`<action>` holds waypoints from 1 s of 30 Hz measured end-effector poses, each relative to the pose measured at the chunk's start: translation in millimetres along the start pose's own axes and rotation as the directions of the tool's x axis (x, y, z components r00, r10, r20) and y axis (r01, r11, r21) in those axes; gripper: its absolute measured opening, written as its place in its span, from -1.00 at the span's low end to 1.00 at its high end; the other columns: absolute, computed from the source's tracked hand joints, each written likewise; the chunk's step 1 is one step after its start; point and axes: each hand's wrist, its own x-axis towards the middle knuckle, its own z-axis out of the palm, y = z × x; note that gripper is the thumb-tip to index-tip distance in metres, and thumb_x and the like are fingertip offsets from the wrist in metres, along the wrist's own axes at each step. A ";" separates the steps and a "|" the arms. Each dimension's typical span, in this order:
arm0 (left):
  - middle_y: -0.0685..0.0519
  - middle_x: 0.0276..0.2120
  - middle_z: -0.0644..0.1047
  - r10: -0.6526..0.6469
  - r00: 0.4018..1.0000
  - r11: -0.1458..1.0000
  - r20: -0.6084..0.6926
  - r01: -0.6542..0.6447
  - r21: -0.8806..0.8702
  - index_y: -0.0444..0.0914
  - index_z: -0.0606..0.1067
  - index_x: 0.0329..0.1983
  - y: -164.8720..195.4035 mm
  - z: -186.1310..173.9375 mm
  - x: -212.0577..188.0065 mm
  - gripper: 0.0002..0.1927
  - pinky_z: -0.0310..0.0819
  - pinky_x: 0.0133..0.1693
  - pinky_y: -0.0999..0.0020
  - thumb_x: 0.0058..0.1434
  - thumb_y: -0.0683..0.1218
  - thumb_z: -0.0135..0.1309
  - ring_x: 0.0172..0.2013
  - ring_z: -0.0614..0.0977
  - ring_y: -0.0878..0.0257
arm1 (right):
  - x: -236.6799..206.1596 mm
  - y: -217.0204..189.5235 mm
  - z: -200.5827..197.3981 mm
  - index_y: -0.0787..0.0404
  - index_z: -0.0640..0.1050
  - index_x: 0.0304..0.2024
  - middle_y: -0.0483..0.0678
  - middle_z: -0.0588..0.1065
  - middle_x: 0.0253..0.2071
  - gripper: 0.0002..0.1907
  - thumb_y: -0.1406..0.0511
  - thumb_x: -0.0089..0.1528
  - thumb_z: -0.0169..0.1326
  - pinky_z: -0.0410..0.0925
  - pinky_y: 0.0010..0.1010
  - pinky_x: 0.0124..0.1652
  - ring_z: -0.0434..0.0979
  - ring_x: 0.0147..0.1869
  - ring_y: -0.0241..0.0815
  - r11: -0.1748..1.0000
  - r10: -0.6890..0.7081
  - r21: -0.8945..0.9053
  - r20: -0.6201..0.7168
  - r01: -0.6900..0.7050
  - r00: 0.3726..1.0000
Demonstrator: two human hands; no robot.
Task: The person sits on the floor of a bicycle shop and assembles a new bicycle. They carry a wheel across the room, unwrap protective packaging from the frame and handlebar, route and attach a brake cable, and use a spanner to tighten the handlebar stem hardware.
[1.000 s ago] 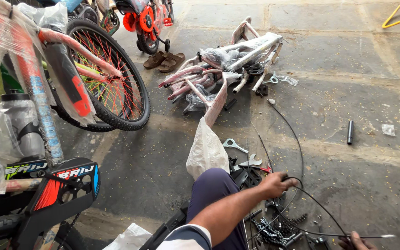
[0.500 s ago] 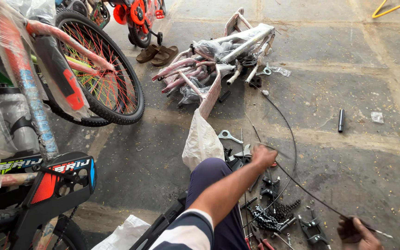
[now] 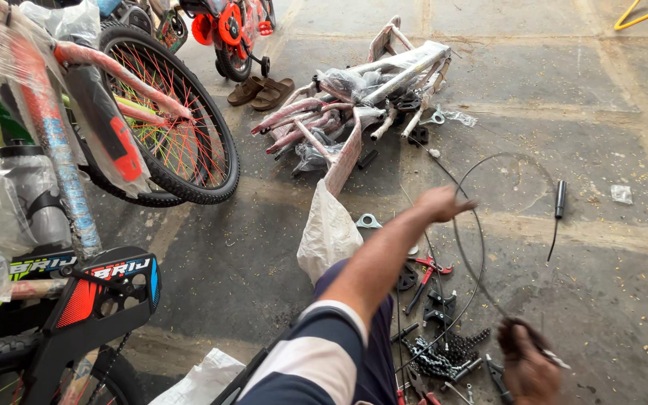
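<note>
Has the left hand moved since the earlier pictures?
Yes. The left hand has moved up and away from the tools, pulling the cable toward the frame pile.

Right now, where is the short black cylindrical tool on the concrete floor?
The black cylindrical tool lies on the floor at the head view's right, beyond the thin black cable loop, beside a plastic scrap.

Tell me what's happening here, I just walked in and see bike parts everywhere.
A person sits on the concrete floor with a thin black cable looping between both hands. The left hand holds it stretched forward; the right hand grips the near end. Loose tools and a chain lie below, wrapped bike frames beyond.
</note>
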 end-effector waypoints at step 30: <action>-0.32 0.44 0.06 -0.495 0.866 0.834 -0.067 0.495 0.243 -0.31 -0.26 0.54 -207.6 155.3 -261.4 0.24 -0.04 0.37 -0.19 0.04 0.11 0.31 0.40 0.14 -0.27 | -50.9 63.6 43.1 0.11 0.56 0.03 0.12 0.59 -0.01 -0.56 0.16 0.12 0.24 0.47 -0.16 0.07 0.61 0.10 0.06 -0.447 0.668 -0.810 -0.018 0.381 0.744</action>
